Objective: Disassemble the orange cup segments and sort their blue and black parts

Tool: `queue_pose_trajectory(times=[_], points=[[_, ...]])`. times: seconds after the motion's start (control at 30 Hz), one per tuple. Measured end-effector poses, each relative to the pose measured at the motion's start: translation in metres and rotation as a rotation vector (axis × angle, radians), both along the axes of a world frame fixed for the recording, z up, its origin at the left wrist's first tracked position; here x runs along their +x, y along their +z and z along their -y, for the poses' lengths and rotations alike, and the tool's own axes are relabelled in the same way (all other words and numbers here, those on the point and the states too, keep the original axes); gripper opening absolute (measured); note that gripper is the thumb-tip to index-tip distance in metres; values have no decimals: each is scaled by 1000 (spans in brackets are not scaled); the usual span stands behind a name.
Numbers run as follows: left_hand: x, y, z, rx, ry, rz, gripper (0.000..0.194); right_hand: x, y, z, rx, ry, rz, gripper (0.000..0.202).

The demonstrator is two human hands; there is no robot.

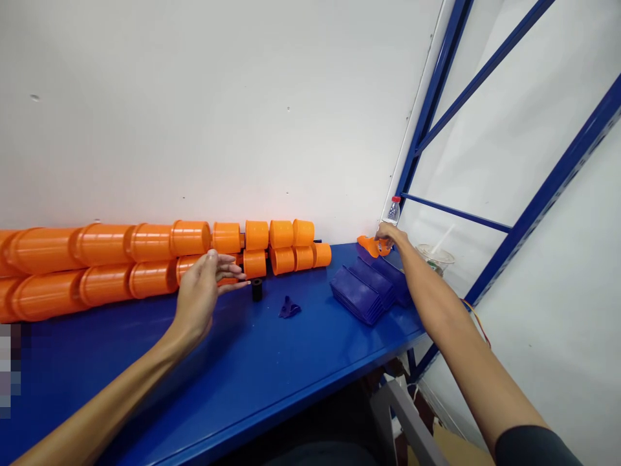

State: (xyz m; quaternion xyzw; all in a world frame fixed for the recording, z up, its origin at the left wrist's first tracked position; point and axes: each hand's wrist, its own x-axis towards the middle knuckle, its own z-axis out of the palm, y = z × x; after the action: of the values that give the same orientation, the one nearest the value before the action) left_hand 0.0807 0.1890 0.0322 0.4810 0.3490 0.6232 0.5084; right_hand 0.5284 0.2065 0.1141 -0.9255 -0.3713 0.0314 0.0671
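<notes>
Orange pieces (367,245) lie at the far right end of the blue table (272,369), beyond the stacked dark-blue plates (356,294) and near the bottle (393,210); the right hand (389,233) is at them, fingers bent downward, though I cannot tell whether they grip one or only touch; the left hand (200,294) hangs in front of the rows of orange cups (150,243), its fingers loosely spread and holding nothing visible. To do this reach well, pinch a single piece by its edge, lift it clear of its neighbours, and keep the wrist high so that the forearm passes over the plates and away from the bottle; the left hand does best kept clear of the black cylinder (257,290), whose contact with the little finger is uncertain. Right fingertips and part of the orange heap are hidden; the heap's count and shapes are unclear; the cup rows run off the left edge; the right forearm partly covers the clear drink cup (440,257).
</notes>
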Motion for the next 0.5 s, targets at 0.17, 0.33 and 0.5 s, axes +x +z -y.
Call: queue_pose_trajectory(times=[0.17,0.33,0.5], points=[[0,0,0,-1,-12,-9,39,-5,2,5,-34,11,0,30],[1,0,0,17,-2,8,41,-27,22,10,23,96,115,32],[1,0,-2,38,-7,43,48,-86,45,-1,217,452,204,38]])
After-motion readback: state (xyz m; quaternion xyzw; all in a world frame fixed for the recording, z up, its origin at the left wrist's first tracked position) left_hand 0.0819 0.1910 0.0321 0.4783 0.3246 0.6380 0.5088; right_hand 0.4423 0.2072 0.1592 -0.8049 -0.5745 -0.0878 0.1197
